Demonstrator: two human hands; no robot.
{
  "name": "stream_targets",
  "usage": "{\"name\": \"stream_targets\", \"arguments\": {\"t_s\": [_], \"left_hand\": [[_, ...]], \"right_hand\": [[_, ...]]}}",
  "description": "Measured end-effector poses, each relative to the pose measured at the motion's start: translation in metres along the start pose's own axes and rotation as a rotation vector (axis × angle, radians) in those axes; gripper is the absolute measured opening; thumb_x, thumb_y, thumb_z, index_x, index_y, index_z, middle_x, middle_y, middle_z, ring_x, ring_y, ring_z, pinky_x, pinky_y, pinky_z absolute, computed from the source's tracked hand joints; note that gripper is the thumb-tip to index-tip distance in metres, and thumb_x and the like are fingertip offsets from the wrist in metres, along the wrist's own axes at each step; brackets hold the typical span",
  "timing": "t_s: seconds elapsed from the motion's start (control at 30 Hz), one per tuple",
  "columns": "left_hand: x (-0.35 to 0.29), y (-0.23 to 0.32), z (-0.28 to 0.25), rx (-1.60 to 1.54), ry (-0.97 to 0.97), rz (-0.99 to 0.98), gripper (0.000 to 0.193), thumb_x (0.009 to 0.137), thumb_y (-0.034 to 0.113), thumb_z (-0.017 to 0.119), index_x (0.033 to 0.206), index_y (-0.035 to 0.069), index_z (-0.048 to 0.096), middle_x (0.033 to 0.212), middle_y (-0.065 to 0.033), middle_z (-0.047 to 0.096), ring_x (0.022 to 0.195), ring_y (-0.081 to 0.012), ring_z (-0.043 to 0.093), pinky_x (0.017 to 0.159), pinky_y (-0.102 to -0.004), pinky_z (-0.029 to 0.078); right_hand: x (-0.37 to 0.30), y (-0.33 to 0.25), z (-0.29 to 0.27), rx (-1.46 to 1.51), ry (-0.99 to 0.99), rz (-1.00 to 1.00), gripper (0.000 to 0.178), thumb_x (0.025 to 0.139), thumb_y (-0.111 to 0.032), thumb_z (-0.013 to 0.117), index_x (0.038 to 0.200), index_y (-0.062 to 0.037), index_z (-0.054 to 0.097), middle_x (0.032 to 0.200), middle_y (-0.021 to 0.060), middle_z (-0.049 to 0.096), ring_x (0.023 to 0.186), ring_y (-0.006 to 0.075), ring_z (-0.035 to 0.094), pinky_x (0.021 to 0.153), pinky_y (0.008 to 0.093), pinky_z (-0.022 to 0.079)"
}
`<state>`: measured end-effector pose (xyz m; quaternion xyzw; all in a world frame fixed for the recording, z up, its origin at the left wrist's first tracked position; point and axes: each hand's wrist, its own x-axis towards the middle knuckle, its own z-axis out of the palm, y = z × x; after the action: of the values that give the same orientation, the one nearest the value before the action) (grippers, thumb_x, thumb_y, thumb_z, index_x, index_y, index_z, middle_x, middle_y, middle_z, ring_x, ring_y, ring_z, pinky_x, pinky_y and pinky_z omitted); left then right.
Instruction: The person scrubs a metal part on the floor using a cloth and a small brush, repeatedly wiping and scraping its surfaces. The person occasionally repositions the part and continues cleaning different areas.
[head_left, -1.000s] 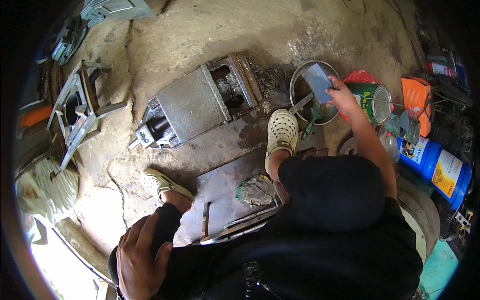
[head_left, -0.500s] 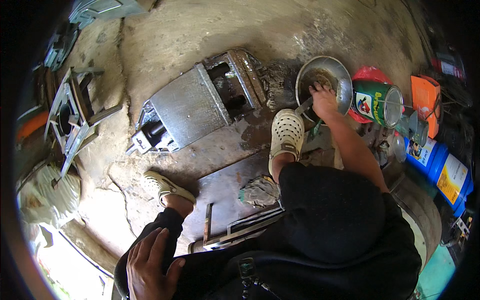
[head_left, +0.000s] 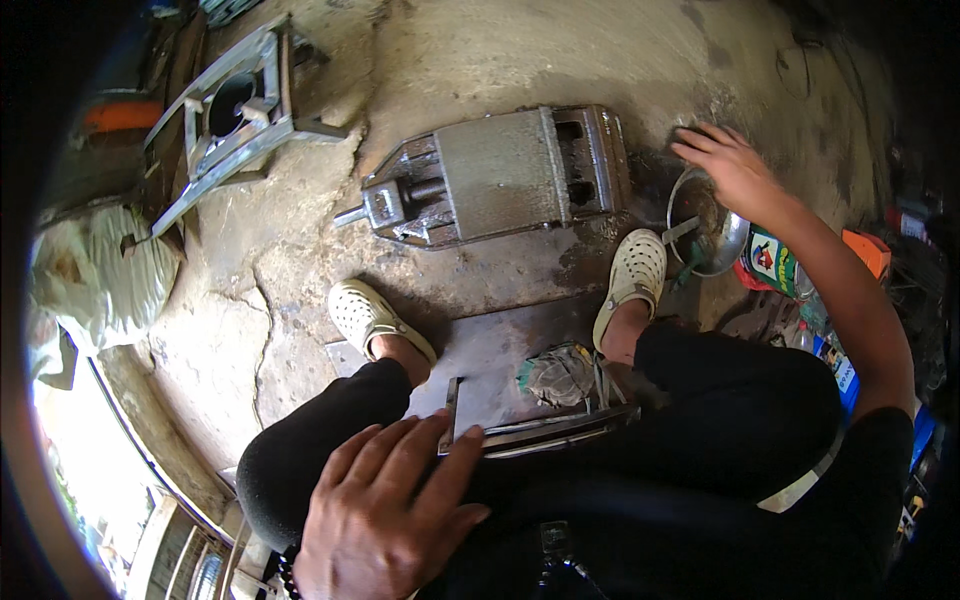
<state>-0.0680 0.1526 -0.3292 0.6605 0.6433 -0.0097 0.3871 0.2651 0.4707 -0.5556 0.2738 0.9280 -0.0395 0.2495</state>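
Observation:
Over the far rim of a round metal pan (head_left: 735, 240) is my right hand (head_left: 728, 165), its fingers spread and no object in them. A flat strip and something dark green stick out over the pan's left edge; I cannot make out what they belong to. My left hand (head_left: 385, 505), open with its back up, is over my left thigh. On the floor ahead lies a heavy, oily metal assembly (head_left: 500, 180) with a ridged grey plate, a slotted right end and a rod at its left tip.
My feet in cream clogs (head_left: 638, 275) stand either side of a metal sheet (head_left: 480, 350) bearing a crumpled rag (head_left: 560, 378). A welded frame (head_left: 225, 125) and a whitish plastic sack (head_left: 105, 270) are at left. A green can (head_left: 775, 262) and a blue container (head_left: 845, 375) stand at right.
My right hand has come out of the pan and moved to its far rim. My left hand has shifted right and closer in view. The whole view has turned.

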Motion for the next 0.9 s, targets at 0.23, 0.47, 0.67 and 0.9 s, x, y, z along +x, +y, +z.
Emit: {"name": "stream_targets", "arguments": {"t_s": [0.23, 0.47, 0.67, 0.9], "left_hand": [[-0.031, -0.028, -0.003, -0.093, 0.037, 0.015, 0.064, 0.075, 0.037, 0.082, 0.130, 0.011, 0.064, 0.127, -0.0149, 0.065, 0.116, -0.0327, 0.066, 0.099, -0.0492, 0.052], [-0.049, -0.063, 0.004, -0.241, 0.112, 0.112, 0.065, 0.079, 0.033, 0.077, 0.138, 0.013, 0.059, 0.132, -0.0143, 0.062, 0.118, -0.0320, 0.062, 0.104, -0.0472, 0.047], [-0.059, -0.071, 0.003, -0.218, 0.238, -0.008, 0.067, 0.075, 0.032, 0.079, 0.136, 0.014, 0.060, 0.130, -0.0136, 0.064, 0.118, -0.0304, 0.063, 0.103, -0.0466, 0.048], [-0.055, -0.079, 0.001, -0.238, 0.215, -0.048, 0.068, 0.076, 0.034, 0.078, 0.138, 0.012, 0.060, 0.131, -0.0150, 0.063, 0.119, -0.0316, 0.063, 0.102, -0.0471, 0.049]], "right_hand": [[0.111, -0.174, 0.010, 0.132, 0.193, -0.167, 0.065, 0.085, 0.005, 0.053, 0.148, -0.0081, 0.047, 0.161, 0.0101, 0.037, 0.150, 0.0282, 0.031, 0.125, 0.0487, 0.021], [0.084, -0.283, 0.069, 0.336, 0.054, 0.149, 0.064, 0.089, -0.008, 0.057, 0.151, -0.0010, 0.040, 0.164, 0.0170, 0.027, 0.150, 0.0367, 0.027, 0.122, 0.0542, 0.023], [0.130, -0.268, 0.063, 0.210, 0.335, 0.181, 0.059, 0.102, -0.036, 0.049, 0.150, -0.0030, 0.042, 0.158, 0.0169, 0.035, 0.139, 0.0338, 0.039, 0.115, 0.0522, 0.030], [0.187, -0.233, 0.056, 0.144, 0.398, 0.123, 0.074, 0.101, -0.049, 0.050, 0.152, 0.0026, 0.035, 0.158, 0.0226, 0.032, 0.150, 0.0371, 0.024, 0.123, 0.0547, 0.015]]}}
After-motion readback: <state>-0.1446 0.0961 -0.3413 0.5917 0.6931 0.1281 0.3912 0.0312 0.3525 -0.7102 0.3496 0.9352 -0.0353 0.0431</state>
